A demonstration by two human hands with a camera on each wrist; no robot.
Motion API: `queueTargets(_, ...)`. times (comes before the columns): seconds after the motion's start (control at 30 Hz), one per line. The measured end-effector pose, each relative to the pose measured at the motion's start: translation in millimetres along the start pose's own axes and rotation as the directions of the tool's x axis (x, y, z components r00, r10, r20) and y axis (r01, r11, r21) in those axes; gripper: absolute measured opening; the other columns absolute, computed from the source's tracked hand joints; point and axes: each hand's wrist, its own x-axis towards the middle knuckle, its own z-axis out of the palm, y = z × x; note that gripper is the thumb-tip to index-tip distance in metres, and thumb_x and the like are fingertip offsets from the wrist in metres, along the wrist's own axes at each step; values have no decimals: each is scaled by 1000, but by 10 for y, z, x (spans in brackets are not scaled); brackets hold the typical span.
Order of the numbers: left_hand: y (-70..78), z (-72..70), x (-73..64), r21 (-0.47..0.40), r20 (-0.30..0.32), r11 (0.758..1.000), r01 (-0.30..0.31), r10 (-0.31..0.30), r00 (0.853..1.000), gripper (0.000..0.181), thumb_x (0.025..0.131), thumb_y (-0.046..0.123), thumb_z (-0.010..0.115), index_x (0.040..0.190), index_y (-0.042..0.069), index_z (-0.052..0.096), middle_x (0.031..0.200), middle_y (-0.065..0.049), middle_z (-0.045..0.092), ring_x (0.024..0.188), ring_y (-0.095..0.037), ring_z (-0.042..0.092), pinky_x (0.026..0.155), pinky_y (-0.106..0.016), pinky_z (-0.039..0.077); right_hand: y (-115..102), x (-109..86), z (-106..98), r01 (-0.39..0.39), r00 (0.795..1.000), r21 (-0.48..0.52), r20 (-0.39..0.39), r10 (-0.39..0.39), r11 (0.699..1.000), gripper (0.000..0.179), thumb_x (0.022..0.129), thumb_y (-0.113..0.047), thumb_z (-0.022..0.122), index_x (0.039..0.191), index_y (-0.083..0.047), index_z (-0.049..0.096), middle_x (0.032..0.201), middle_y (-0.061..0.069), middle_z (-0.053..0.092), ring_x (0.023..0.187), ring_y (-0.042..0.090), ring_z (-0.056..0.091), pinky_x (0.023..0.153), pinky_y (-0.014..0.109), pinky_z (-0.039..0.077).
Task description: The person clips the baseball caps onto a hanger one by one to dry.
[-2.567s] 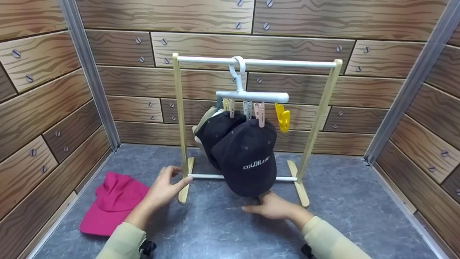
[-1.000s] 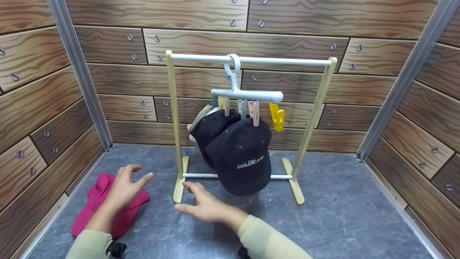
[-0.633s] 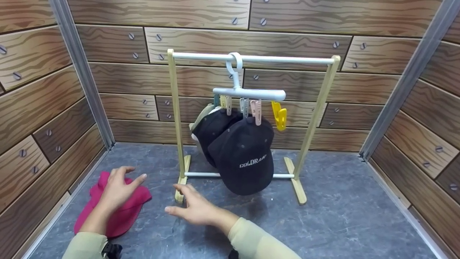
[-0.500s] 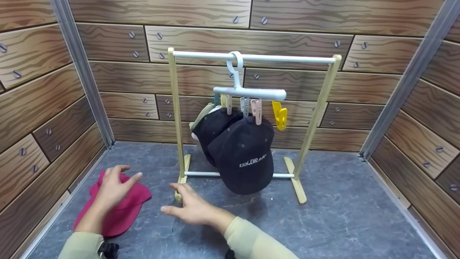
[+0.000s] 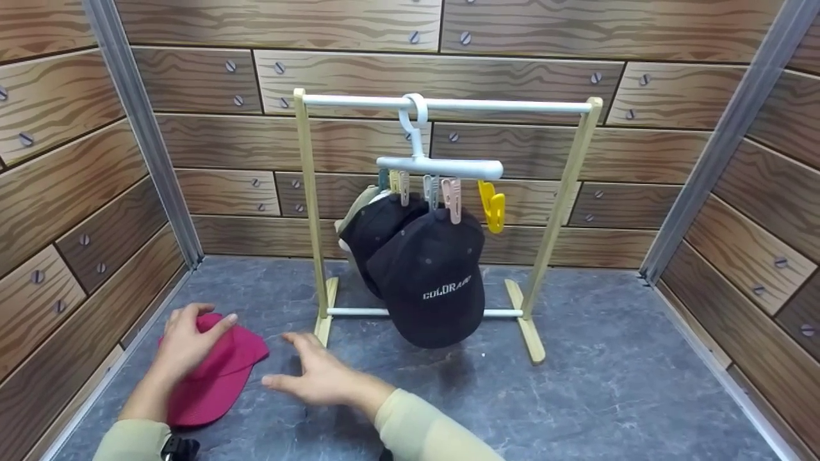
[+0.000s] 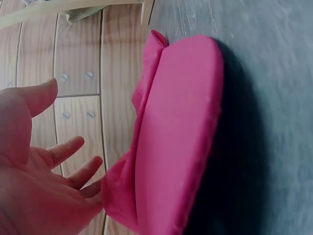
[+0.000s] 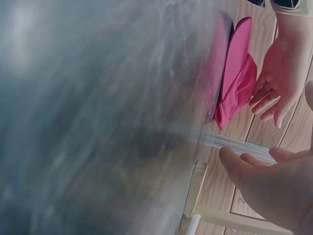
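A magenta baseball cap (image 5: 214,378) lies on the grey tabletop at the left, its brim toward the front. Over its crown is my left hand (image 5: 186,342), thumb and fingers spread. In the left wrist view the fingertips come right up to the cap's crown (image 6: 120,191). My right hand (image 5: 323,374) hovers to the right of the cap, fingers apart and holding nothing. A black cap lettered COLORADO (image 5: 439,282) hangs from a pink clothespin (image 5: 452,198) on a white hanger (image 5: 442,168). Behind it hang another black cap (image 5: 378,237) and paler ones, partly hidden.
The hanger hooks over the top bar (image 5: 512,105) of a wooden rack (image 5: 311,211) standing mid-table. A yellow clothespin (image 5: 493,208) dangles at the hanger's right end, gripping nothing. Wood-patterned walls (image 5: 269,150) enclose the table on three sides.
Both hands have left the rack and the hanging black cap and moved left. The left hand has come over the magenta cap, and the right hand has followed toward it.
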Motion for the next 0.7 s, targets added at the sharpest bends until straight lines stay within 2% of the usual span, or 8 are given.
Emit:
queueTargets(0.17,-72,-9,7,-16,0,1000,12,-12,1000,80,109,46,70,155,-14,44,155,-40,39,148,-56,32,121,-70,31,-4,43,52,-25,1000,-11,8,25,1000,83,102,-58,75,167,-16,46,161,2,50,150,15,49,124,36,41)
queueTargets(0.33,-130,-14,30,-21,-18,1000,18,-18,1000,79,109,45,70,155,-15,44,158,-41,34,152,-58,24,123,-69,25,-26,88,91,-53,999,-21,7,53,998,84,102,-59,75,168,-18,45,161,2,51,148,16,50,123,37,43)
queueTargets(0.5,-189,-6,25,-18,-25,999,45,-45,999,80,109,43,70,155,-15,42,162,-42,29,155,-58,16,125,-69,20,-59,118,164,-52,999,-48,5,52,997,87,100,-60,77,168,-16,45,161,4,52,147,16,52,122,36,44)
queueTargets(0.7,-252,10,28,-39,-22,996,78,-79,997,84,109,43,70,159,-15,35,164,-44,20,157,-59,12,126,-71,19,-87,157,222,-56,998,-85,11,57,995,89,100,-60,78,169,-15,44,164,5,51,150,17,51,122,34,43)
